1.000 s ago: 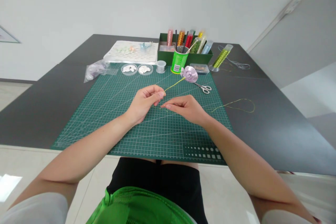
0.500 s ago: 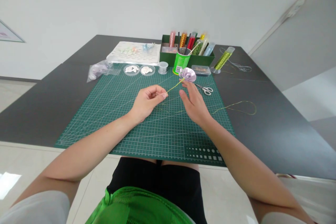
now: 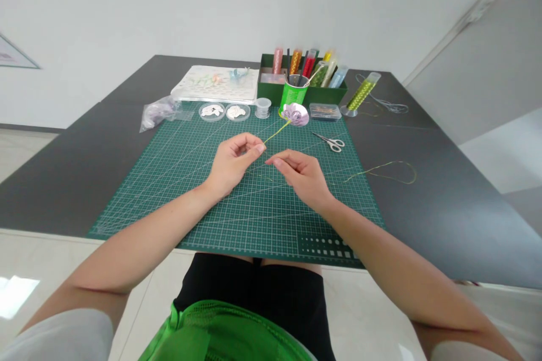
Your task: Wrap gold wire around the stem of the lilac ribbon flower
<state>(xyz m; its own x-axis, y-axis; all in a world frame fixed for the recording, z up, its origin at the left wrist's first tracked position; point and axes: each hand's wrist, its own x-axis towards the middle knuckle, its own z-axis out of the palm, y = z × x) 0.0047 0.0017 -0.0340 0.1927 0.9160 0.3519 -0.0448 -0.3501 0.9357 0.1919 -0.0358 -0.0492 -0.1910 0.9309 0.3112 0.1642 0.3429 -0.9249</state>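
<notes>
Dark counter (image 3: 444, 225) against pale wall (image 3: 212, 11), gridded green mat (image 3: 254, 225) laid on top. Above mat: lilac flower (image 3: 295, 114) on thin green stem (image 3: 277, 131), stem pinched between thumb and fingers of left hand (image 3: 235, 162). Just beside: right hand (image 3: 300, 174), index fingertip and thumb close together, remaining fingers curled; unclear whether gripping anything. Behind flower: green can (image 3: 294, 94), partly covered. On mat, to right: scissors (image 3: 334, 145) with white handles. Farther back: dark green box (image 3: 270, 92) with coloured tubes (image 3: 309, 63). Across mat's right edge: loop of thin thread (image 3: 415, 174).
</notes>
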